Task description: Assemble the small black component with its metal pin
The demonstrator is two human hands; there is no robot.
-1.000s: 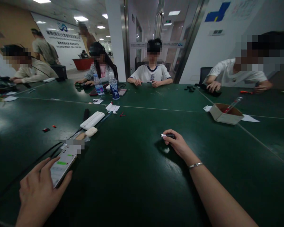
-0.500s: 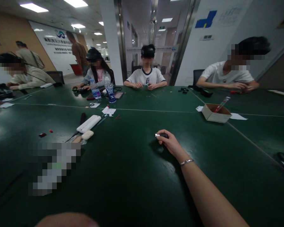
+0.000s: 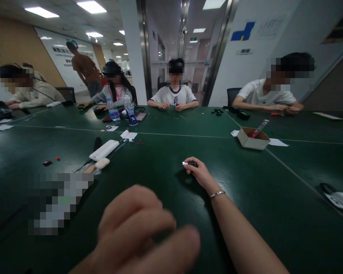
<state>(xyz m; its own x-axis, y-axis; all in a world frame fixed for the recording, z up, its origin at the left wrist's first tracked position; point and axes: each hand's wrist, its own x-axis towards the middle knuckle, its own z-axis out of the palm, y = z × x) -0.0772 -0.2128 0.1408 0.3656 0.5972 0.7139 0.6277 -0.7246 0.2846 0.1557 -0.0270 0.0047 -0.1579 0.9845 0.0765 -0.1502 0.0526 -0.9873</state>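
My right hand (image 3: 198, 173) pinches a small black piece with a shiny silver end (image 3: 191, 164) between thumb and fingers, just above the green table (image 3: 148, 163). The silver end points left; its exact kind is too small to make out. Large and blurred in the foreground, my left hand (image 3: 137, 232) is loosely curled, with a gap between the thumb and the bent fingers. Nothing shows in it, though its palm side is partly hidden. It is nearer to the camera than my right hand and not touching it.
A white power bank-like block (image 3: 104, 150) and a cream rounded piece (image 3: 102, 163) lie to the left, beside a pixelated item (image 3: 64, 199). An open box (image 3: 253, 140) stands at right. Two bottles (image 3: 130, 110) stand farther back. Several people sit across the table.
My left hand has risen from the bottom edge into view, toward the right hand. My right hand keeps its pinch on the black piece. The view has shifted slightly.
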